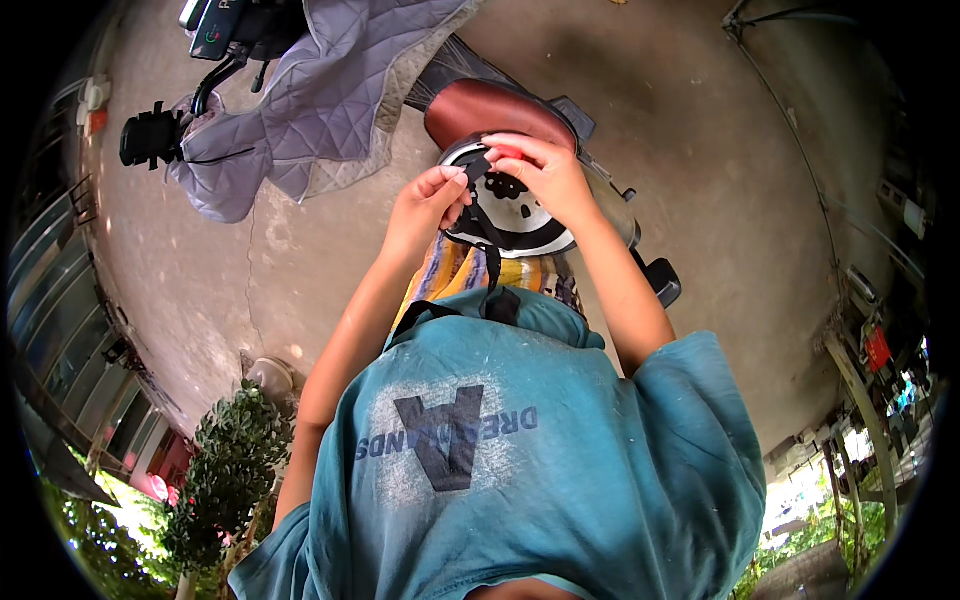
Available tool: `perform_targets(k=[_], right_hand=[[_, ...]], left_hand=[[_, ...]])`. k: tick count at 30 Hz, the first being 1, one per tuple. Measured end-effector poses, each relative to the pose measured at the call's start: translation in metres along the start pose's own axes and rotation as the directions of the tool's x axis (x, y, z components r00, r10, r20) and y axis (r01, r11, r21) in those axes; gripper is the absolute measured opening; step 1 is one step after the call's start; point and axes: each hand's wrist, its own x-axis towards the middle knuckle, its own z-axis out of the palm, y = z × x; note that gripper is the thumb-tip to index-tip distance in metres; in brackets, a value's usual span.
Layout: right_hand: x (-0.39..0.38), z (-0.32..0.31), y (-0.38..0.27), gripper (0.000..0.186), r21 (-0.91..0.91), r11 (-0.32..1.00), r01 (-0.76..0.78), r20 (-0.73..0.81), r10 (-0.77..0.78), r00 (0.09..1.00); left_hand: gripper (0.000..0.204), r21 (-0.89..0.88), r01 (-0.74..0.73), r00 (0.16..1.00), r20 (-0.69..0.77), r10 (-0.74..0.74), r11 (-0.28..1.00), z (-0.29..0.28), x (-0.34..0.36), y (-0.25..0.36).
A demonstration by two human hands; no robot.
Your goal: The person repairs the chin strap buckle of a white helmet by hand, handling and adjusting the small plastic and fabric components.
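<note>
An upturned helmet [540, 222] with a white lining and a dark rim rests by my lap, close to the reddish-brown scooter seat [500, 112]. My left hand [432, 200] is closed, pinching a black strap [479, 168] over the helmet's left side. On the same strap, from the other side, my right hand [545, 175] has its thumb and fingers closed. A small red patch shows at the right fingertips; what it is I cannot make out. More black strap [488, 228] hangs down across the lining.
A lilac quilted cover [310, 110] drapes over the scooter's front at upper left, near a phone [217, 28] on a mount and a black mirror [150, 136]. Concrete floor [720, 190] surrounds the scooter. A leafy plant [235, 460] stands at lower left.
</note>
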Motion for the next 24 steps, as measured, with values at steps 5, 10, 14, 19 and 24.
perform_targets(k=[5, 10, 14, 19, 24], right_hand=[[0.004, -0.011, 0.01, 0.039, 0.305, 0.951, -0.053, 0.094, 0.026, 0.995], [0.002, -0.015, 0.005, 0.043, 0.473, 0.877, -0.089, 0.12, 0.036, 0.992], [0.003, -0.014, 0.009, 0.043, 0.413, 0.911, -0.013, 0.083, -0.023, 0.996], [0.004, -0.008, 0.002, 0.04, 0.343, 0.939, 0.016, 0.029, -0.027, 0.999], [0.004, -0.006, 0.004, 0.039, 0.275, 0.959, 0.061, -0.019, -0.058, 0.998]], left_hand=[[0.018, -0.024, -0.001, 0.999, 0.046, 0.002, 1.0, 0.008, 0.006, 0.006], [0.017, -0.104, 0.062, 0.997, 0.049, -0.057, 0.993, 0.026, 0.011, 0.011], [0.017, -0.152, 0.107, 0.994, 0.024, -0.105, 0.983, 0.04, 0.014, 0.018], [0.017, -0.204, 0.123, 0.992, 0.05, -0.115, 0.971, 0.043, 0.018, 0.023], [0.016, -0.234, 0.134, 0.991, 0.032, -0.13, 0.963, 0.045, 0.018, 0.025]])
